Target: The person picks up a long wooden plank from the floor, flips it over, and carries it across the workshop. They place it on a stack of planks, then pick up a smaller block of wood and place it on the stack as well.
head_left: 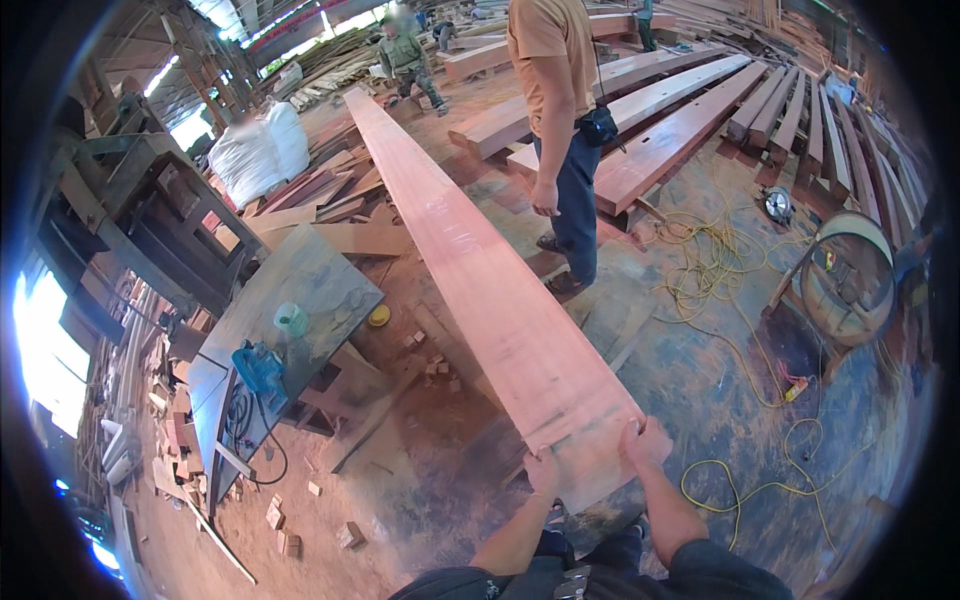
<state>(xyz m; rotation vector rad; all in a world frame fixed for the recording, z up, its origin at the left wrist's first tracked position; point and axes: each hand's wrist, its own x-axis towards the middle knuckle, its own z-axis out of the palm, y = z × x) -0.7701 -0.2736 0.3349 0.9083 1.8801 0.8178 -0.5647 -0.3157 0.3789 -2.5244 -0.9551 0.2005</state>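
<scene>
A long, wide plank (470, 255) of reddish wood stretches from just in front of me toward the far left. My left hand (542, 470) grips its left edge close to the near end. On the opposite edge, my right hand (646, 442) is closed around the wood, a little farther up. Both thumbs lie along the top face, while the fingers beneath are hidden. Pale scrawled marks show on the plank's upper surface. What carries its far end is not clear from here.
A person in a tan shirt (553, 70) stands right of the plank. Left is a workbench (340, 285) with a blue power tool (260, 372). Yellow cable (715, 265) coils on the floor near a round drum fan (848, 278). Heavy beams (680, 140) lie behind; wood offcuts (275, 515) litter the floor.
</scene>
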